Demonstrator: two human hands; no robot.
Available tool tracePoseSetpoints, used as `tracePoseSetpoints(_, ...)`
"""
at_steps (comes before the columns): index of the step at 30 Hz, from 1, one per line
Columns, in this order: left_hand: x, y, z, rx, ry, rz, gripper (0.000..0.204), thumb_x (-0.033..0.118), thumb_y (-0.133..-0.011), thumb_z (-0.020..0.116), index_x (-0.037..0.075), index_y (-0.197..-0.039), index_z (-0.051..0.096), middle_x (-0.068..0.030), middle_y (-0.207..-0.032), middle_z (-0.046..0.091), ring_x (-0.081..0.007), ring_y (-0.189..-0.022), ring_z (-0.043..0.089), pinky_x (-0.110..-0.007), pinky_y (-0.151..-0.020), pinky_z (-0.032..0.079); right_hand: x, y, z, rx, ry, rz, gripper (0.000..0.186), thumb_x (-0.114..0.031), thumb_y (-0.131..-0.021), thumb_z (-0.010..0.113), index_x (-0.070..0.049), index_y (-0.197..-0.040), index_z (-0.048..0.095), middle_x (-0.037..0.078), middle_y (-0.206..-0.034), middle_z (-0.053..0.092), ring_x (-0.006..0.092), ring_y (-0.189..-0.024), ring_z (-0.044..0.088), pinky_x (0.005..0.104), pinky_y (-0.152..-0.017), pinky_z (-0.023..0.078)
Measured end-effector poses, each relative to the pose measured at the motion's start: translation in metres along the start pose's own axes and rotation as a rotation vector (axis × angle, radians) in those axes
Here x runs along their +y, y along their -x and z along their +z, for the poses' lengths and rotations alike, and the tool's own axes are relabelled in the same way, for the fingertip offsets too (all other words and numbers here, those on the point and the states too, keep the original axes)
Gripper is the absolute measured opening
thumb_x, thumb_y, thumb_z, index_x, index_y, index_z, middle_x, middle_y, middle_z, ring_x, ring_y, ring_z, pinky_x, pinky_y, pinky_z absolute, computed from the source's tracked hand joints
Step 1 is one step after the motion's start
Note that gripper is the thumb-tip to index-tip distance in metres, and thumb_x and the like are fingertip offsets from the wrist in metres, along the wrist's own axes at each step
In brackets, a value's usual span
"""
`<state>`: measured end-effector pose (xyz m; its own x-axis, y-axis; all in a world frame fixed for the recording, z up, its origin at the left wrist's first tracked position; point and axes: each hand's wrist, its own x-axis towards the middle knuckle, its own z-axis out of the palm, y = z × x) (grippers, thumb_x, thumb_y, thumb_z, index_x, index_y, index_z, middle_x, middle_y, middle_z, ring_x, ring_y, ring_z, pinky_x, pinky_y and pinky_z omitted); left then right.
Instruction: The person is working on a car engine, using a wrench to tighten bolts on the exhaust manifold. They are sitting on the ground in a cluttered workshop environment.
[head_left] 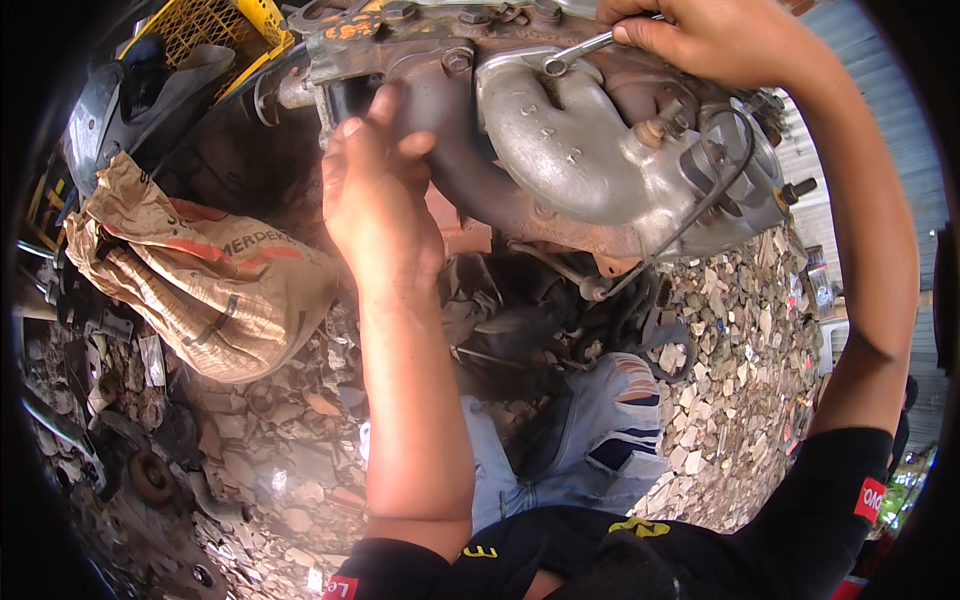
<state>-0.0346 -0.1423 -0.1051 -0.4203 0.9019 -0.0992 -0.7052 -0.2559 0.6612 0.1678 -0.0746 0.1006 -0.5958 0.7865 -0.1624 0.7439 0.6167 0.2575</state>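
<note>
An engine with a silver-grey intake manifold (560,150) and a dark, rusty exhaust manifold (437,140) stands in front of me. At the upper right, my right hand (700,38) is closed around the shank of a ring spanner (592,45). The spanner's ring end sits at the top of the intake manifold; whatever fastener is inside it is hard to make out. My left hand (378,190) is raised beside the exhaust manifold, its fingers apart and holding nothing. Its fingertips overlap the manifold's left end, and I cannot tell whether they touch it.
A crumpled brown paper sack (215,280) stands at left, below a yellow plastic crate (205,40). Metal parts (150,475) litter the lower left. Broken stone (735,340) covers the ground at right. A thin cable (690,225) loops across the engine's right side.
</note>
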Motion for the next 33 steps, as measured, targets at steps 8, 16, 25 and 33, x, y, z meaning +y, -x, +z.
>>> tracePoseSetpoints(8,0.014,0.014,0.004,0.028,0.042,-0.01,0.021,0.022,-0.111,0.05,0.009,-0.126,0.054,-0.0109,-0.128,0.071,-0.0128,-0.079,0.068,-0.024,-0.063,0.051,0.006,0.015,-0.003,0.04,-0.01,0.015,0.025,-0.014,-0.094,0.057,-0.003,-0.113,0.071,0.019,-0.091,0.072,0.0353,-0.088,0.07,0.0434,-0.08,0.055)
tracePoseSetpoints(16,0.017,0.022,0.011,0.029,0.027,0.0,0.021,0.022,-0.111,0.05,0.009,-0.126,0.055,-0.0113,-0.132,0.069,-0.0131,-0.081,0.067,-0.024,-0.065,0.051,-0.027,0.018,-0.031,0.084,0.387,0.015,0.016,-0.013,-0.08,0.063,-0.002,-0.083,0.074,0.021,-0.078,0.07,0.0403,-0.075,0.07,0.0475,-0.071,0.056)
tracePoseSetpoints(25,0.007,0.006,0.003,0.057,-0.035,0.014,0.02,0.023,-0.112,0.046,0.009,-0.122,0.056,-0.0077,-0.131,0.068,-0.0109,-0.081,0.063,-0.023,-0.065,0.05,-0.013,-0.002,-0.024,-0.129,0.219,-0.105,0.017,-0.012,-0.077,0.068,0.002,-0.084,0.075,0.023,-0.078,0.071,0.0399,-0.076,0.07,0.047,-0.072,0.056)
tracePoseSetpoints(33,0.019,0.009,-0.006,0.023,0.051,0.057,0.034,0.021,-0.11,0.051,-0.001,-0.134,0.042,-0.018,-0.139,0.063,-0.0224,-0.09,0.067,-0.037,-0.085,0.053,-0.02,-0.003,-0.044,-0.201,0.287,-0.086,0.018,-0.012,-0.078,0.066,0.001,-0.085,0.076,0.022,-0.08,0.072,0.0379,-0.078,0.071,0.0456,-0.072,0.056)
